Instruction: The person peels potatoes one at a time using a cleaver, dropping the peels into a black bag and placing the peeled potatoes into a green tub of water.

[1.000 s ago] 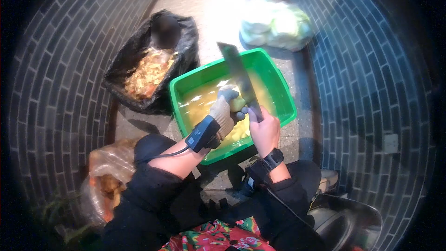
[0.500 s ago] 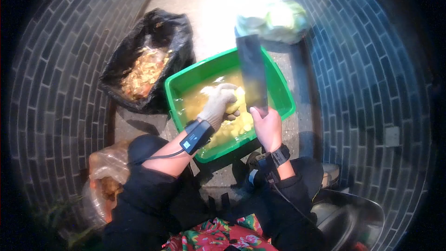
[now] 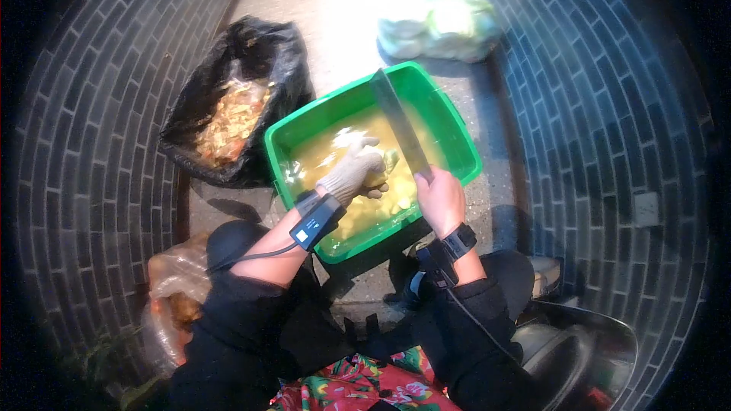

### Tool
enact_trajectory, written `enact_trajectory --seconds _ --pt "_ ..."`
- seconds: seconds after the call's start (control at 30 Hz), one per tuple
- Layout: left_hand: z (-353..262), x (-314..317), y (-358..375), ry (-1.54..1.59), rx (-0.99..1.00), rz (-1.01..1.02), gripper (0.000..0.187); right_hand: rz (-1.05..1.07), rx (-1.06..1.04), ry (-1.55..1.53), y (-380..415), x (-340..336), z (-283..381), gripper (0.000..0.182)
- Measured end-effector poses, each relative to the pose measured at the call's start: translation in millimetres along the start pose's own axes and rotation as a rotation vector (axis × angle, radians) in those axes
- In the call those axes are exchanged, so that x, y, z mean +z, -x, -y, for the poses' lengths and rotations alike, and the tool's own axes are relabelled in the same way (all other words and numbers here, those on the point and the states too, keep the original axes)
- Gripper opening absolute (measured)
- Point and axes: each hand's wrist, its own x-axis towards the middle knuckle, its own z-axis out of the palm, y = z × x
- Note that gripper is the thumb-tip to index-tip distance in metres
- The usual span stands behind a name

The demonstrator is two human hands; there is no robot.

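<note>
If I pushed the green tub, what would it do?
The green tub would probably feel heavy, since there's water and lots of yellow pieces inside. The water may slosh, because it's loose and the top is open. Tipping seems unlikely, as the tub looks wide and sits on the floor.

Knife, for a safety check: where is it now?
In the head view, the knife is in the right hand, its blade over the green tub, to the right of the gloved left hand.

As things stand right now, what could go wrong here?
The large knife in the bare right hand is close to the gloved left hand, so a slip might cut it. The pale piece of produce in that left hand could also drop into the green tub below.
</note>
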Motion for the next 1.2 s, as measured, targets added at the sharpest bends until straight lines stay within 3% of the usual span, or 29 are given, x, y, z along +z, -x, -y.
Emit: enact_trajectory --seconds 0.1,0.2,0.37,0.5,0.57,0.8,0.9,0.97,1.0,1.1,1.2 --pt "-4 0 -1 -0.109 -0.056 -0.147 0.064 0.019 0.064 0.005 -2 -9 3 0.018" --pt "-10 -7 0 0.05 -0.063 -0.074 0.062 -0.014 0.01 -0.043 -3 -11 3 0.019" --pt "-12 -14 4 0.103 -0.051 -0.152 0.04 0.054 -0.014 -0.256 -2 -10 8 0.024" --pt "-26 -14 15 0.08 -0.022 -0.147 0.042 0.077 -0.049 -0.354 3 -7 12 0.024" --pt "-27 -17 17 0.135 0.048 -0.059 0.047 0.109 -0.067 -0.44 5 -7 15 0.024" --pt "-27 -15 22 0.234 0.059 -0.043 0.047 0.104 -0.149 -0.347 3 0 10 0.021" --pt "-20 -19 18 0.238 0.08 -0.063 0.036 0.116 -0.164 -0.332 4 0 11 0.019" --pt "-18 -23 17 0.245 0.071 0.122 0.026 0.091 -0.187 -0.399 7 0 16 0.02" --pt "-17 -22 18 0.246 0.072 0.121 0.026 0.093 -0.189 -0.399 9 -1 20 0.02" --pt "-20 -7 27 0.517 -0.155 0.138 0.016 0.174 -0.106 -0.42 11 -4 29 0.021" --pt "-13 -5 21 0.671 -0.197 0.129 0.019 0.136 -0.114 -0.374 11 -3 30 0.019"
